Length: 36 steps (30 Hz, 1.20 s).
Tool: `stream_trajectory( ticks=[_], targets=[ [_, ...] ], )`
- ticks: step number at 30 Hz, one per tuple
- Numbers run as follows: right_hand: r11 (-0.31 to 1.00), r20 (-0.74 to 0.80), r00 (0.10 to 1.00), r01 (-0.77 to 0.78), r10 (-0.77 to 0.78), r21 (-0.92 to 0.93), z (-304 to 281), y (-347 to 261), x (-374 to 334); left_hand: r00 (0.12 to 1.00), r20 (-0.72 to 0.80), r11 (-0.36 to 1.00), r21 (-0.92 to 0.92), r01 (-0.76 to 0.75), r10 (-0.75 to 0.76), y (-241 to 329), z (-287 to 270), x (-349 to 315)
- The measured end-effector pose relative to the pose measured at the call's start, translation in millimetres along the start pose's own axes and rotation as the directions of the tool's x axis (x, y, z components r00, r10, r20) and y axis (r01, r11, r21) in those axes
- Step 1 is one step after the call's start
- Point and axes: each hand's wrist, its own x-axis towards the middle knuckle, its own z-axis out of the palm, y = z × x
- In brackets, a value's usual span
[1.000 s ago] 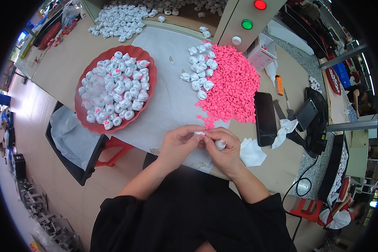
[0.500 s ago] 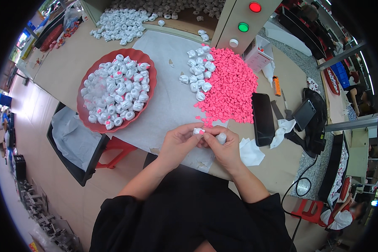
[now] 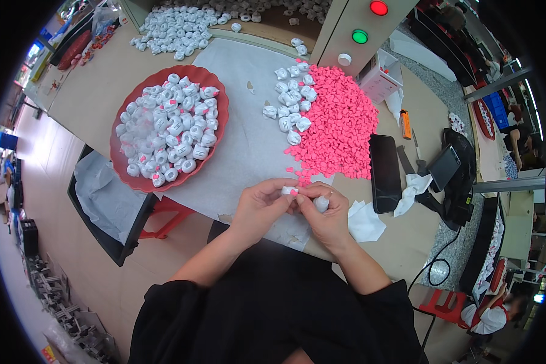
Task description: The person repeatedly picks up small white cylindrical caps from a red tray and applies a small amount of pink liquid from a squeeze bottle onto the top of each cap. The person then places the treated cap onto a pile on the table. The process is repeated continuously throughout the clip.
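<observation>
At near edge of table [image 3: 400,242], head view: left hand [image 3: 256,209] pinching small white piece [image 3: 286,190] — pink bit [image 3: 294,192] on it, rest covered by fingertips. Right hand [image 3: 329,227] curled round rounded white thing [image 3: 321,204], mostly hidden. Beyond: lumpy pink heap [image 3: 340,124]; scalloped red bowl [image 3: 221,115] of ring-shaped white pieces [image 3: 188,165].

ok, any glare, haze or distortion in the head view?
All head view: black corners, bowed edges; glare on the floor at left; pale haze over some white pieces in the bowl, cause unclear; fingers clear, the piece they pinch lacks fine detail.
</observation>
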Motion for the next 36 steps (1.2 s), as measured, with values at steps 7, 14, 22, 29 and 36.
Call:
stream_trajectory(
  ticks=[7, 14, 22, 29, 36],
  targets=[
    [0.986, -0.011, 0.988, -0.153, 0.154, 0.067, -1.4, -16.4, 2.4, 0.918, -0.153, 0.839, 0.481, -0.254, 0.366, 19.6, -13.2, -11.8],
    [0.900, -0.086, 0.978, -0.139, 0.190, 0.413, -3.7, -21.1, 6.3, 0.547, 0.173, -0.285, 0.950, 0.126, 0.819, 94.4, -45.8, 9.8],
    [0.797, -0.096, 0.970, -0.126, 0.224, 0.590, -21.2, -40.1, 6.7, 0.778, 0.400, -0.208, 0.917, -0.341, 0.484, 26.3, -15.2, 82.5],
    [0.892, -0.254, 0.961, 0.019, 0.109, 0.453, -25.5, -30.6, 7.2, 0.827, 0.255, 0.207, 0.892, -0.401, 0.501, 38.4, -10.8, 61.2],
    [0.847, -0.179, 0.982, 0.040, 0.066, 0.530, -24.1, -34.6, 3.9, 0.998, -0.045, 0.998, 0.030, -0.052, 0.053, 18.3, -3.6, 10.1]
  ],
)
